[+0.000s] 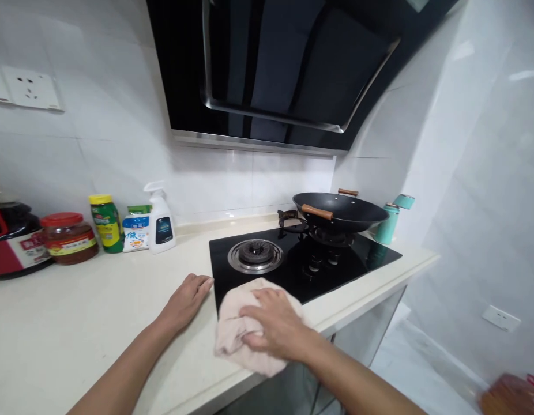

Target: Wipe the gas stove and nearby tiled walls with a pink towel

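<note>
A pale pink cloth (239,317) is spread over the front left corner of the black gas stove (288,268) and hangs past the counter's front edge. My right hand (273,320) presses on it from above, fingers bent into its folds. On the counter beside the stove's left edge rests my left hand (190,300), holding nothing, its fingers lying loosely on the surface. The left burner (255,255) is bare metal, just behind the cloth. A black wok (349,212) with wooden handles sits over the right burner.
A range hood (284,69) overhangs the stove. Along the wall at left stand a white spray bottle (160,222), a blue-and-white packet (136,231), a green bottle (106,223), a red-lidded jar (69,237) and a large dark container (16,242). Right of the wok is a teal can (387,223).
</note>
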The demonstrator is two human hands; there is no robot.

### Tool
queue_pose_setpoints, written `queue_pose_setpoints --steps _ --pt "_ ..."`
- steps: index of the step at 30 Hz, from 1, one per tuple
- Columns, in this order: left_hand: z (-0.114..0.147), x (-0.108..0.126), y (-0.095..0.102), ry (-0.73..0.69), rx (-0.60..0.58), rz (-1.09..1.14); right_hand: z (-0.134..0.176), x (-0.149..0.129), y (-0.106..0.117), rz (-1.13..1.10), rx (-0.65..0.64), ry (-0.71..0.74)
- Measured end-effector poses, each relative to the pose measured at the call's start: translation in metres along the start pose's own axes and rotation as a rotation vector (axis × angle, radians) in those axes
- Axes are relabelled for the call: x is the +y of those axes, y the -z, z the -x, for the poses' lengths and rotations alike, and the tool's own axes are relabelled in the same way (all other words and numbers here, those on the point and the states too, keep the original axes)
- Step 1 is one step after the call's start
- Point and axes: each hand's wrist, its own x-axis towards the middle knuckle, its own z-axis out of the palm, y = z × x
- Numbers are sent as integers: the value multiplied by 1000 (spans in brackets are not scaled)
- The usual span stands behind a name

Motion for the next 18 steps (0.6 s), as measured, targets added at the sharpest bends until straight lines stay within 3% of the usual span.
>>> queue_pose_setpoints --steps 7,10,12,14,18 --pt "7 10 2 6 -80 -18 88 130 61 263 96 -460" --pt "10 15 4 -13 -85 -32 112 163 76 365 169 -693" --pt "11 18 6 -16 -84 -44 115 164 76 393 184 -745" --pt "11 19 7 -25 -84 -54 108 146 70 389 165 -694" --pt "8 12 5 -34 -89 -66 79 73 45 255 104 -494"
